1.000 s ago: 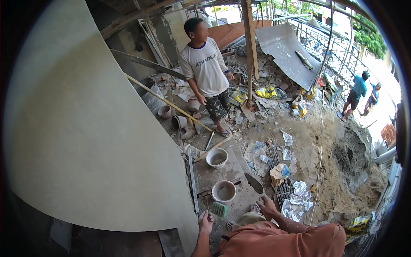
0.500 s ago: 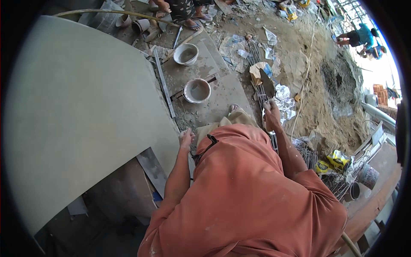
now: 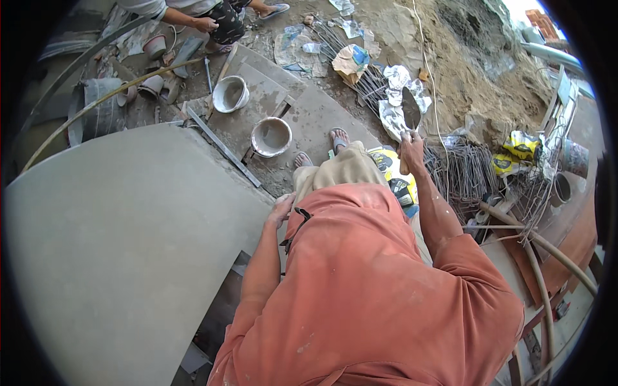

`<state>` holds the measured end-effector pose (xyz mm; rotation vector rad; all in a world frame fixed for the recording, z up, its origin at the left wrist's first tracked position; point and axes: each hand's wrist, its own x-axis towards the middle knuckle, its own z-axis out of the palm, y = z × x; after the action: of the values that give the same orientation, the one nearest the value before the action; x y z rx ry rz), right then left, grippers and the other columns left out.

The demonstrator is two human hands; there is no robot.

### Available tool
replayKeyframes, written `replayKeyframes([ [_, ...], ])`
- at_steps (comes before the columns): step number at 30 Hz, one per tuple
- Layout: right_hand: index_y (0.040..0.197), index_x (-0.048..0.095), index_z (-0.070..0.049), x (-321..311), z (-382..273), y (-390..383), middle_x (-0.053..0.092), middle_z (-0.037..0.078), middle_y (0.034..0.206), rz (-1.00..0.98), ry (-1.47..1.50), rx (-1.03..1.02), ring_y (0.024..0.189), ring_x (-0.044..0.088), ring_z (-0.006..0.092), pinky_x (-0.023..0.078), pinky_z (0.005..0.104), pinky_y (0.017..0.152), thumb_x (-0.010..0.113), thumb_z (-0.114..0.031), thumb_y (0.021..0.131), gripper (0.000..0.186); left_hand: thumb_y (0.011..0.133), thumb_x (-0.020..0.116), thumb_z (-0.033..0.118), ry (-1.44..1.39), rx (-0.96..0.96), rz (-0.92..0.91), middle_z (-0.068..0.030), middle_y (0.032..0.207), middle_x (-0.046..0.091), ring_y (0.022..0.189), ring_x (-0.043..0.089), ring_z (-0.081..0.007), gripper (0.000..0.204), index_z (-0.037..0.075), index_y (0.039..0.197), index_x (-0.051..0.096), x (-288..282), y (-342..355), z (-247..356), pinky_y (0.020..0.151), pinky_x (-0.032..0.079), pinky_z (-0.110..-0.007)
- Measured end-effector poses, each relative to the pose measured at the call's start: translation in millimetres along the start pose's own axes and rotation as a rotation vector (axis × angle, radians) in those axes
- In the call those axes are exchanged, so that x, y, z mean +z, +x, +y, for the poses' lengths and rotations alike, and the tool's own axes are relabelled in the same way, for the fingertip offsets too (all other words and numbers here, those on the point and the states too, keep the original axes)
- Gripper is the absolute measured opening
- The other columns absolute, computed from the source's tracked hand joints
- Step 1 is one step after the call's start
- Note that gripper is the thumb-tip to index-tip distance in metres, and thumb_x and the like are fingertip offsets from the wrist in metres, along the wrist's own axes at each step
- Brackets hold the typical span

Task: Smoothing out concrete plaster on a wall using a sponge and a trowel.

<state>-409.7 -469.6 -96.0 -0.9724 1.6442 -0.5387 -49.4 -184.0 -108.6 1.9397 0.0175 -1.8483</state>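
Nearest to the lens, I am seeing the wearer's orange shirt [image 3: 386, 276] filling the lower middle of the head view. The left hand [image 3: 281, 209] is hanging at the trouser side, just beside the edge of a large pale panel [image 3: 129, 238], which is blocking the space to its left. Its fingers are partly hiding, so I cannot tell how far open that grip is or whether it is holding anything.

The right hand [image 3: 412, 152] is closing its grip firmly around the handle of a trowel [image 3: 410, 109]; the dark blade is pointing away from the wearer. From above, the blade is overlapping crumpled white sheeting [image 3: 393, 119]; I cannot tell whether they are touching. A yellow-and-white sack [image 3: 390, 161] is lying just left of the right hand, and a tangle of wire [image 3: 467, 170] is crowding the ground on its right.

Ahead of the feet, grey boards [image 3: 322, 116] are carrying a near bucket [image 3: 270, 154] and a far bucket [image 3: 244, 98], both standing upright with grey material inside. A long metal bar [image 3: 222, 147] is lying between the panel and the near bucket.

Farther off, a bundle of thin rods [image 3: 367, 90] is running across the ground right of the boards. A pale cord [image 3: 432, 83] is crossing the soil [image 3: 470, 96]. At upper left, a co-worker's hand [image 3: 206, 24] is showing beyond a long pole [image 3: 96, 112]. Reddish bricks [image 3: 542, 24] are standing stacked at far upper right.
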Motion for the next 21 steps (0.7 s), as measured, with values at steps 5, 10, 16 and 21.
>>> replayKeyframes([
  [5, 0.098, 0.051, -0.005, 9.2, 6.0, -44.7, 0.053, 0.003, 0.071, 0.068, 0.155, 0.119, 0.052, 0.054, 0.011, 0.047, 0.0258, 0.044, 0.057, -0.029, 0.094, 0.025, 0.089, 0.058, 0.051, 0.549, -0.082, -0.095, -0.0004, 0.084, 0.059, 0.073, 0.053, -0.0131, 0.043, 0.012, 0.106, 0.065, -7.7, 9.6, 50.5, 0.062, 0.048, -0.031],
  [10, 0.094, 0.05, -0.007, 22.6, 22.5, -81.2, 0.052, 0.003, 0.072, 0.11, 0.466, 0.286, 0.054, 0.053, 0.0112, 0.047, 0.0244, 0.044, 0.062, -0.034, 0.092, 0.03, 0.088, 0.061, 0.049, 0.648, 0.08, -0.155, -0.0025, 0.087, 0.064, 0.076, 0.057, -0.0133, 0.045, 0.009, 0.108, 0.066, -25.4, 42.1, 44.9, 0.059, 0.048, -0.031],
  [16, 0.086, 0.051, -0.01, 73.6, 36.0, -92.0, 0.05, 0.001, 0.071, -0.002, 0.863, 0.395, 0.054, 0.049, 0.0113, 0.043, 0.024, 0.046, 0.059, -0.036, 0.094, 0.028, 0.092, 0.057, 0.039, 0.476, 0.024, -0.106, 0.0017, 0.086, 0.066, 0.07, 0.059, -0.0106, 0.028, 0.013, 0.1, 0.065, -76.7, 66.6, 40.1, 0.053, 0.044, -0.027],
  [21, 0.087, 0.046, -0.007, 80.7, 40.4, -66.3, 0.048, 0.004, 0.066, 0.02, 0.934, 0.443, 0.05, 0.048, 0.0136, 0.045, 0.0275, 0.043, 0.054, -0.03, 0.095, 0.025, 0.091, 0.059, 0.036, 0.49, 0.141, 0.03, -0.0071, 0.079, 0.07, 0.059, 0.061, -0.0131, 0.033, 0.006, 0.107, 0.059, -108.2, 71.0, 121.6, 0.052, 0.047, -0.031],
])
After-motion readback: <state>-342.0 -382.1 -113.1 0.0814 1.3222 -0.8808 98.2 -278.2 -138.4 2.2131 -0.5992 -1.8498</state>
